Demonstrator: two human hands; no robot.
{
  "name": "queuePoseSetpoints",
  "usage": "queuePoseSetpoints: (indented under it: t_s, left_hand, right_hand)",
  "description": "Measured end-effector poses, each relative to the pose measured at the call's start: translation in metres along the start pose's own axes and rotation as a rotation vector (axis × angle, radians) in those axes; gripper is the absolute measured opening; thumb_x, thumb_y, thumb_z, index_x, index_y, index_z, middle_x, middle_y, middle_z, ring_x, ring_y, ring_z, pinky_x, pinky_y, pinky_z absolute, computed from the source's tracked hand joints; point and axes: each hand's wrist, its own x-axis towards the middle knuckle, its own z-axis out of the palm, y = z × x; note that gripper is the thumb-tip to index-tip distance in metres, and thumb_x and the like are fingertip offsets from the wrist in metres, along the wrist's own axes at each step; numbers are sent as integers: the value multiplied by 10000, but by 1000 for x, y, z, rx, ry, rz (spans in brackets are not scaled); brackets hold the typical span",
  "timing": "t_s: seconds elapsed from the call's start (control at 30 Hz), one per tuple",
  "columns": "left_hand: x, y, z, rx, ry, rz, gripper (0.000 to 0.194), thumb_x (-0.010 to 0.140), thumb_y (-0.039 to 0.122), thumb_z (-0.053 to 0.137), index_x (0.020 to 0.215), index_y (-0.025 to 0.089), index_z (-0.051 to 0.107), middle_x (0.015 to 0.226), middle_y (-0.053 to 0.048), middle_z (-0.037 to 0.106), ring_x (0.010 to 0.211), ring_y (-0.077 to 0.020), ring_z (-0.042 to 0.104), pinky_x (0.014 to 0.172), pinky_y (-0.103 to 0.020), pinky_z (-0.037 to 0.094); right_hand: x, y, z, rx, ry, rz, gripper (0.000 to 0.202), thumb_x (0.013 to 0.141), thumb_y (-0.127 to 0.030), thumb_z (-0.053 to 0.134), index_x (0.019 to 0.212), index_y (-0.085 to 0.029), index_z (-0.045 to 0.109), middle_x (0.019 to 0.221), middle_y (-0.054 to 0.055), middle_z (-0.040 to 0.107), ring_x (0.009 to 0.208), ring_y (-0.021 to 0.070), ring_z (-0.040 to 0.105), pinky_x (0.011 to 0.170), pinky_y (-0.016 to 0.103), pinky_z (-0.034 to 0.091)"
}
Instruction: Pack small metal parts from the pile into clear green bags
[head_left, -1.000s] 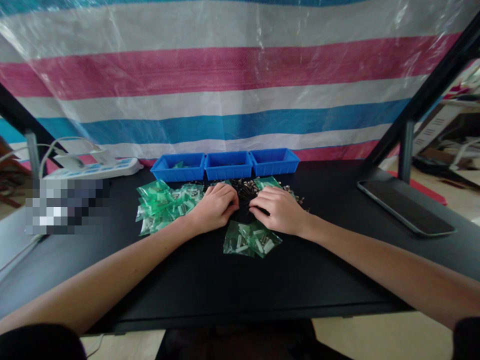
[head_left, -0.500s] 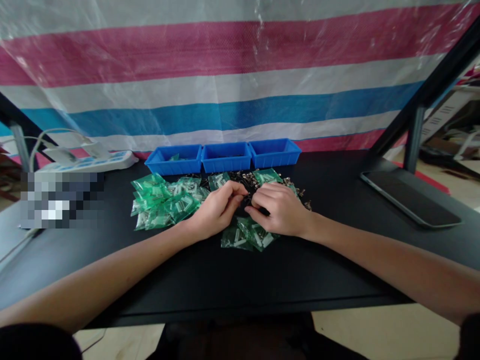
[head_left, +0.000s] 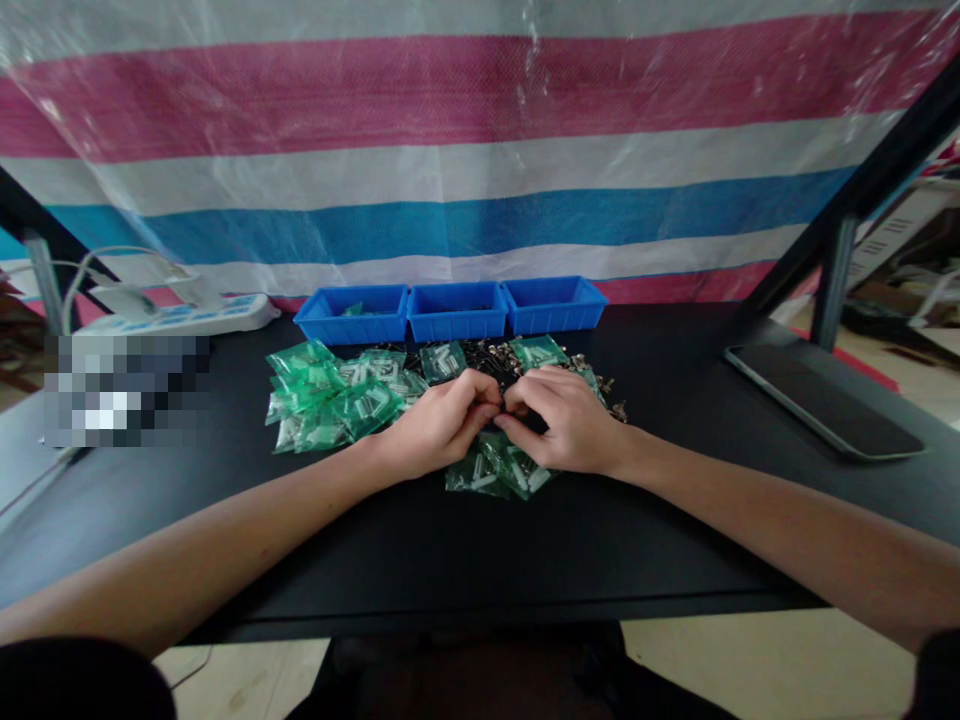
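Observation:
Over the middle of the black table, my left hand (head_left: 448,424) and my right hand (head_left: 559,418) meet fingertip to fingertip. Both are closed in a pinch; whatever they hold is too small and dark to name. Just below them lie green plastic bags (head_left: 501,468) with white and metal pieces inside, partly covered by my right hand. Behind my fingers spreads a heap of small dark and metallic screws (head_left: 491,358). A larger pile of filled green bags (head_left: 330,400) lies beside my left hand. Another green bag (head_left: 538,350) rests beyond my right hand.
Three blue bins (head_left: 456,312) stand in a row at the back; the left one has a bit of green in it. A white power strip (head_left: 217,318) with plugs sits at the back left. To the right lies a phone (head_left: 825,400). A striped sheet (head_left: 442,130) hangs behind.
My fingertips have come closer together and slightly lower, now touching or nearly so. The view has shifted a little; the bags and bins stay where they were.

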Motion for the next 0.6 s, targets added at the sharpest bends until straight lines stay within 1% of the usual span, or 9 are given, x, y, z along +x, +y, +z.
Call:
queuePoseSetpoints:
  t_s: [0.2, 0.47, 0.6]
  left_hand:
    - [-1, -2, 1, 28, 38, 48, 42, 880, 159, 381, 900, 196, 384, 760, 15, 530, 630, -84, 506, 569, -200, 406]
    - [0, 0, 0, 37, 37, 100, 72, 893, 131, 373, 906, 196, 402, 804, 1, 547, 713, -89, 538, 605, -192, 424]
    - [0, 0, 0, 45, 34, 99, 75, 894, 135, 370, 916, 193, 412, 816, -7, 552, 734, -97, 552, 615, -202, 434]
  right_hand:
    - [-2, 1, 1, 20, 33, -3, 78, 838, -235, 521, 781, -194, 489, 634, -12, 535, 582, 122, 466, 605, 258, 356]
    - [-2, 2, 1, 35, 48, -48, 72, 839, -198, 532, 787, -184, 484, 633, -15, 538, 577, 117, 480, 602, 256, 366]
    - [-2, 2, 1, 33, 51, -54, 75, 843, -199, 525, 780, -185, 487, 630, -16, 536, 574, 115, 471, 596, 254, 364]
